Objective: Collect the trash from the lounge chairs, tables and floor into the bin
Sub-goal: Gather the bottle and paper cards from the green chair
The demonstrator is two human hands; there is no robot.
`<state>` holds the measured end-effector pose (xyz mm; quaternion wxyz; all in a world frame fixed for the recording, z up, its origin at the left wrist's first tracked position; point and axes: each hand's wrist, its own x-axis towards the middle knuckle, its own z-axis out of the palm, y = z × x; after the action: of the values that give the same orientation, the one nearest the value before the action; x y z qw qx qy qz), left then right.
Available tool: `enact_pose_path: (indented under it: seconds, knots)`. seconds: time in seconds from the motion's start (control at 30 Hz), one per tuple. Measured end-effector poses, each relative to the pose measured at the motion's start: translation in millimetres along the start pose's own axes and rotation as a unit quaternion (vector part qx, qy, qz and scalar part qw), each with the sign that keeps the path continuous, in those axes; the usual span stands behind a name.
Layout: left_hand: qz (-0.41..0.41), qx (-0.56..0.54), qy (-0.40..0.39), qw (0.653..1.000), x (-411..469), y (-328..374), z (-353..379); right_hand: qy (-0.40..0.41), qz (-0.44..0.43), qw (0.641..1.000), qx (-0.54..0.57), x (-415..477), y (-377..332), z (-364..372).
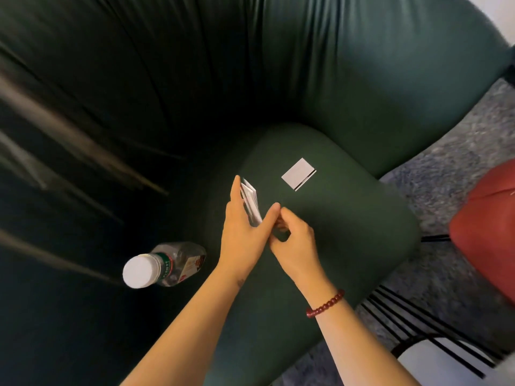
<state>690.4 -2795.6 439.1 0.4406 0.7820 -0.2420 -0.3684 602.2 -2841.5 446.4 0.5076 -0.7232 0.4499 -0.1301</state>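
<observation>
I look down on a dark green lounge chair (348, 218). My left hand (245, 232) holds a small stack of white cards (250, 201) upright over the seat. My right hand (295, 240), with a red bead bracelet on its wrist, touches the left hand at the thumb, its fingers curled; what it pinches is hidden. One white card with a dark stripe (298, 174) lies flat on the seat just beyond the hands. A crushed clear plastic bottle (167, 263) with a white cap lies on the seat to the left of my left forearm.
Grey speckled carpet (451, 174) lies to the right of the chair. A red chair (487, 229) stands at the right edge. Black wire legs and a white surface (434, 355) show at the lower right. No bin is in view.
</observation>
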Motion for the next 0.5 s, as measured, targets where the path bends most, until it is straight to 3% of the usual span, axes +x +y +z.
enact_pose_path:
  seconds: [0.17, 0.37, 0.5]
  knots:
    - [0.029, 0.070, 0.017, 0.997, 3.1, 14.5, -10.0, -0.069, -0.044, 0.996, -0.035, -3.4, 6.0, -11.7]
    - [0.063, 0.197, -0.012, 0.978, 8.0, 13.5, -20.8, 0.064, 0.000, 0.986, -0.154, 28.7, 38.9, -28.1]
    - [0.072, 0.295, -0.042, 0.952, 9.3, 17.3, -19.9, 0.094, 0.056, 0.968, -0.225, 71.7, 52.5, -32.9]
